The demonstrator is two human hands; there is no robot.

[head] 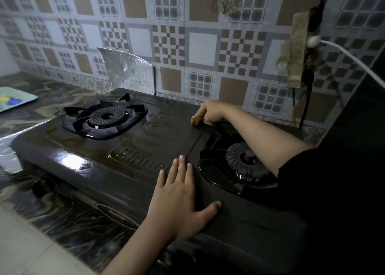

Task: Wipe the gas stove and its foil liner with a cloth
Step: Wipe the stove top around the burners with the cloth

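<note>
- A pale green plate is lying on the marbled counter, well off to the left of the gas stove.
- The foil liner is showing under the stove's left end, and another sheet of it is standing up against the tiled wall behind the stove's left burner.
- The left hand is lying flat on the stove's front middle, fingers straight and spread, holding nothing.
- The right hand is reaching over the stove's right burner to the back edge of the stove, fingers curled round a small tan cloth that is touching the stove top.
- A socket strip with a white plug and cable is hanging on the wall above the stove's right end.
</note>
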